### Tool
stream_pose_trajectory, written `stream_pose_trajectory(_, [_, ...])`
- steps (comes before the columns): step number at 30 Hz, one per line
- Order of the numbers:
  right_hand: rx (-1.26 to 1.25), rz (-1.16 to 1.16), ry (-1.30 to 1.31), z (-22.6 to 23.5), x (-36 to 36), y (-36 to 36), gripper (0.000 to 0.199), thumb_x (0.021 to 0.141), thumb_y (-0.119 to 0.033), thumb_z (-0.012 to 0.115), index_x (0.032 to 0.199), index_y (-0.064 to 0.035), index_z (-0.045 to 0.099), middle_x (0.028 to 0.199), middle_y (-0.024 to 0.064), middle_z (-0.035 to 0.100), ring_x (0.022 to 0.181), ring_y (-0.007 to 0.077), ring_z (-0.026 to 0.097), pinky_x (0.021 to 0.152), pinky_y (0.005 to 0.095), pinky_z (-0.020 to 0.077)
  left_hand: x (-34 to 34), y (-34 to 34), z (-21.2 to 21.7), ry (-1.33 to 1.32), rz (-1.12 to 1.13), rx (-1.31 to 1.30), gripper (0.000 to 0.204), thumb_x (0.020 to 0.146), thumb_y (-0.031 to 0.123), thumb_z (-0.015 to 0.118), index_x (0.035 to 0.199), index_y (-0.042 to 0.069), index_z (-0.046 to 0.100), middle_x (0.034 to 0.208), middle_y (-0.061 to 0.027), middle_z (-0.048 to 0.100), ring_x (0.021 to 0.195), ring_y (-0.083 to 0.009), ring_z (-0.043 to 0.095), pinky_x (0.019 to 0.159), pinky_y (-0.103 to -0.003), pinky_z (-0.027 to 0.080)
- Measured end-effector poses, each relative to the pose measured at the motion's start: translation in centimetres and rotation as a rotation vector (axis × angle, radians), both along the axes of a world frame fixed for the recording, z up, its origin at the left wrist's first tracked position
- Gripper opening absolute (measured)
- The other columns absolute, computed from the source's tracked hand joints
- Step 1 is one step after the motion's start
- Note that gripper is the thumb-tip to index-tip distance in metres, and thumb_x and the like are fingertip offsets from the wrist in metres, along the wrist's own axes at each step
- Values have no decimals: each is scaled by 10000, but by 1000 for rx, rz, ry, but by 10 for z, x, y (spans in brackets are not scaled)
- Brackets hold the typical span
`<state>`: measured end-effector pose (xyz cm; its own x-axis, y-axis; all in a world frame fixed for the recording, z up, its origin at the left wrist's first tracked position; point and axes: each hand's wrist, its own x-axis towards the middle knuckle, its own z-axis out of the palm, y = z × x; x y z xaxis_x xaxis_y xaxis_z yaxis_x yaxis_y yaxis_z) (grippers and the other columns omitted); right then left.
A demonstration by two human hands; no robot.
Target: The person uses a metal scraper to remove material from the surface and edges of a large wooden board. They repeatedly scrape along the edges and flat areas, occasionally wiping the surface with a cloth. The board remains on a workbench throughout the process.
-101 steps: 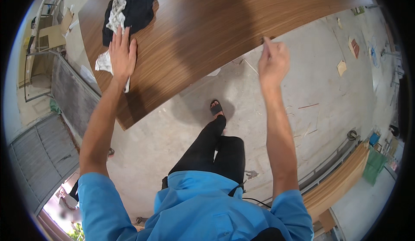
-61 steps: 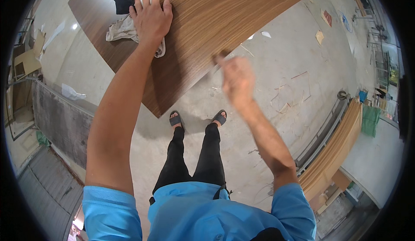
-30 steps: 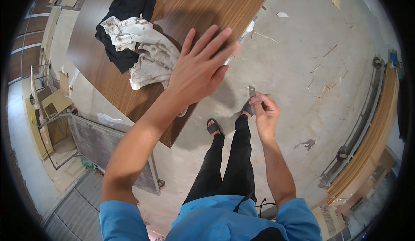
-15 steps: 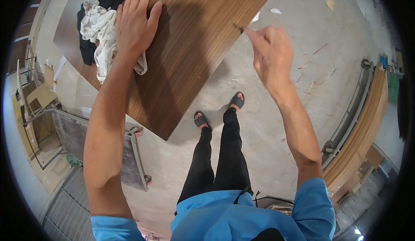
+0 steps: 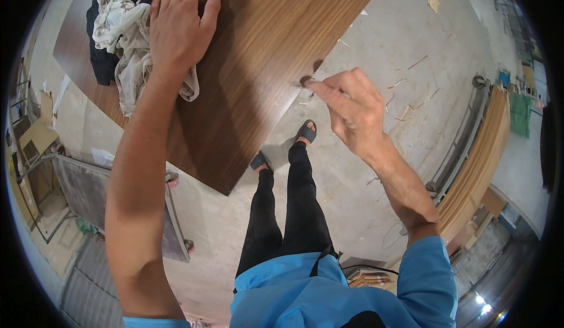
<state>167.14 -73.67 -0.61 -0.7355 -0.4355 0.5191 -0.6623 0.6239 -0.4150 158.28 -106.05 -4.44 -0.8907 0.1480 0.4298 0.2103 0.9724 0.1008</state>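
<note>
A large brown wood-grain board [image 5: 282,28] stretches away in front of me, with one corner pointing toward my legs. My left hand [image 5: 183,31] lies on it with the fingers spread, beside a crumpled white patterned cloth [image 5: 126,28] and a black cloth [image 5: 103,63]. Over the board's right edge, my right hand [image 5: 355,110] is closed in a pinch. A small dark piece [image 5: 305,81] shows at its fingertips, too small and blurred to name; whether it touches the edge I cannot tell.
On the left stands a flat wheeled cart [image 5: 82,181] near cardboard pieces [image 5: 44,134]. Long wooden strips [image 5: 479,157] are stacked along a metal rail on the right. Thin scraps [image 5: 405,113] litter the grey floor [image 5: 364,210]. My sandalled feet are near the board's corner.
My right hand has come down and nearer to me along the board's right edge, still pinching the small dark piece. My left hand stays flat on the board. The view has shifted slightly.
</note>
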Motion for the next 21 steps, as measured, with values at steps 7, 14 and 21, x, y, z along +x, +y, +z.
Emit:
stream_pose_trajectory(7, [128,-252,102,-16,-11,13,477,694,133,691,1103,-68,830,862,64,680,770,248,617,640,387,509,-2,-8,-9,6,4,-11,611,1120,512,485,1643,196,475,1709,-109,441,1608,-324,349,1311,-507,243])
stream_pose_trajectory(14, [-56,-190,96,-13,-12,11,422,721,118,714,1082,-67,831,874,71,681,797,259,626,649,395,517,-2,-3,-4,-17,21,-5,603,1120,508,490,1643,208,478,1710,-101,441,1607,-319,351,1313,-503,242])
stream_pose_trajectory(21, [-53,-73,-70,-6,8,-11,413,720,110,705,1085,-49,813,870,97,683,812,301,633,672,407,518,-1,-4,-4,-51,24,10,601,1120,508,488,1642,210,479,1709,-100,443,1608,-325,350,1314,-503,240])
